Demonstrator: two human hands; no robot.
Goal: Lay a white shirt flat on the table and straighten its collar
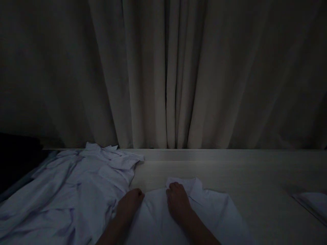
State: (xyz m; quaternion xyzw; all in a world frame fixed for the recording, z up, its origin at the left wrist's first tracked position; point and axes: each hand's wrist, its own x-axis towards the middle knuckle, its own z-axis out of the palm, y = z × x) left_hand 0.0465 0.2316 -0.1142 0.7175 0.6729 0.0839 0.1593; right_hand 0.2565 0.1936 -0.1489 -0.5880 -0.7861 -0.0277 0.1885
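Left hand (130, 201) grips shoulder (151, 194), right hand (177, 200) collar (196, 186), of my white cloth shirt (214, 211), right of the crumpled white fabric heap (89, 183); I'm seemingly straightening it; next likely calls for even tugging.

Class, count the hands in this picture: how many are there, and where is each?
2: the left hand at one shoulder of the white shirt, and the right hand at its collar. No others show.

Beige curtains (145, 75) hanging in folds behind pale tabletop (250, 170); black heap (19, 158), left edge.
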